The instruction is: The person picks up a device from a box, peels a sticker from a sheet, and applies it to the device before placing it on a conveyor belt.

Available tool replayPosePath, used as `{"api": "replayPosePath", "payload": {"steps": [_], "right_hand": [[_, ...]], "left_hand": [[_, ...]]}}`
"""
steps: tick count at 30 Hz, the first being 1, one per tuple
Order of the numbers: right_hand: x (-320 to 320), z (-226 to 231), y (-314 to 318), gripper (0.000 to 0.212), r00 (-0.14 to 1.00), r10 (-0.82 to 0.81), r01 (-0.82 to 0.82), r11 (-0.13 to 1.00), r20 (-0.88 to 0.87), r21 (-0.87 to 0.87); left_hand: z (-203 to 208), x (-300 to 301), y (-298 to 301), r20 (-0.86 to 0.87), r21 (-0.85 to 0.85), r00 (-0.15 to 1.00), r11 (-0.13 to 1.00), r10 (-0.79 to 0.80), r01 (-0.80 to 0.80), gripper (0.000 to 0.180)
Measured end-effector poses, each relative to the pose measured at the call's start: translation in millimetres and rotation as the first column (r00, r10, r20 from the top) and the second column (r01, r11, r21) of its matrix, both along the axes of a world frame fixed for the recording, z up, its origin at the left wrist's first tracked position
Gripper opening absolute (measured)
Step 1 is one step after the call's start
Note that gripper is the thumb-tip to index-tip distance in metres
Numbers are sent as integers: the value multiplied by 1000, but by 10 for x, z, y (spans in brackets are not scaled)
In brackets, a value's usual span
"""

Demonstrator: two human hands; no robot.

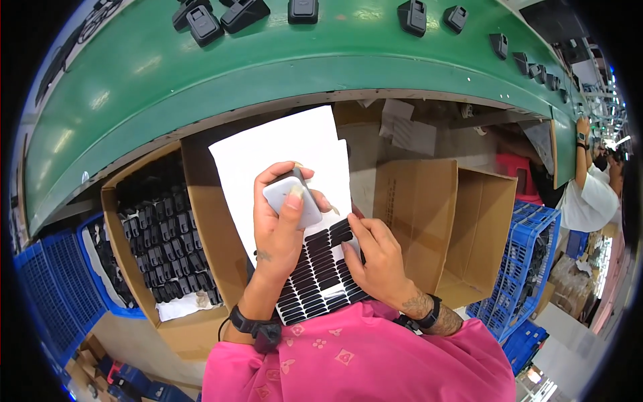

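Observation:
My left hand (276, 231) is closed around a small device (282, 194) with a pale grey face and a dark body, the thumb lying across its face. Below it, a sheet of black strip stickers (311, 278) rests over my lap, with a few pale gaps in its rows. My right hand (380, 258) grips this sheet at its upper right edge, with the index finger and thumb next to a black strip (340, 231) that sits askew. Whether that strip is partly peeled, I cannot tell. Large white paper (268, 154) lies behind both hands.
A green workbench (281, 67) crosses ahead, bearing several black devices (204, 25). At left stands a carton (234, 268) packed with black units; at right are an open carton (415, 221) and a blue crate (539, 234). Another person (589, 201) is at far right.

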State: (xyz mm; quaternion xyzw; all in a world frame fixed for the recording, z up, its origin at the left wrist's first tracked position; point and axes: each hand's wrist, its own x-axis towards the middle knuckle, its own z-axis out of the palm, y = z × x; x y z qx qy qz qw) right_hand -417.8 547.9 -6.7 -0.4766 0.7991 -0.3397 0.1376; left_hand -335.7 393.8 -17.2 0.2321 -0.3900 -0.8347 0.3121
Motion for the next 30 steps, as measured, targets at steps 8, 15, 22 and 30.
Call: {"api": "replayPosePath", "payload": {"steps": [8, 15, 22, 30], "right_hand": [[-51, -77, -18, 16, 997, -77, 74, 994, -32, -74], [-423, 624, -38, 4, 624, -392, 368, 911, 676, 189], [-466, 997, -582, 9, 529, -123, 11, 990, 839, 138], [-383, 1079, -676, 11, 566, -42, -82, 991, 823, 108]], "left_hand": [[11, 33, 14, 47, -60, 999, 998, -19, 22, 47], [210, 32, -112, 123, 19, 975, 983, -184, 183, 49], [705, 201, -155, 297, 55, 863, 909, -409, 412, 40], [817, 326, -192, 272, 99, 825, 868, -495, 487, 39]]}}
